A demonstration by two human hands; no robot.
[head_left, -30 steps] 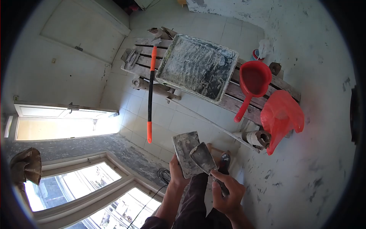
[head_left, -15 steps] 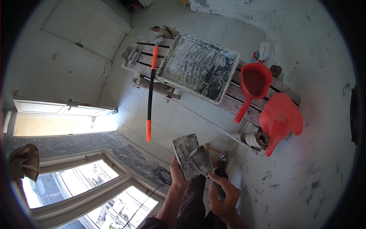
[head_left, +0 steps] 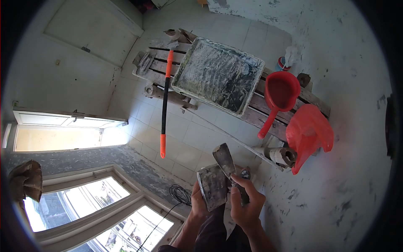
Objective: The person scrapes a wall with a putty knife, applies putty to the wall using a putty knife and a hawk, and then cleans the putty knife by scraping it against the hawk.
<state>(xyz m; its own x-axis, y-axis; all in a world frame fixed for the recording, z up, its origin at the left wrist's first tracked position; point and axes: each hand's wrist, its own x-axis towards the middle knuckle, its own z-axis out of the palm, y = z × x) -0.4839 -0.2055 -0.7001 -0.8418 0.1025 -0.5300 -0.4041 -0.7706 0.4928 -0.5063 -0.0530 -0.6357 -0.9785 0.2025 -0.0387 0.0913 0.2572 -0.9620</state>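
Note:
My left hand (head_left: 200, 203) is closed on the edge of a flat rectangular plate (head_left: 212, 187), grey and smeared with plaster. A putty knife (head_left: 224, 158) with a widening, plaster-stained blade is in my right hand (head_left: 248, 206). My fingers wrap its dark handle, and the blade points up and away from me. The lower part of the blade overlaps the plate's upper right corner in this view. Both tools are in front of my body, above my legs and the tiled floor.
Ahead stands a slatted wooden bench (head_left: 268, 122) with a plaster-smeared tray (head_left: 180, 87), a red dipper (head_left: 282, 90) and a red plastic bag (head_left: 308, 130). An orange and black pole (head_left: 165, 105) juts off it toward me. A coiled black cable (head_left: 179, 194) lies by the window (head_left: 84, 199).
The putty knife has moved up off the plate's face, its blade now past the plate's top edge. The plate has shifted slightly right and down and turned.

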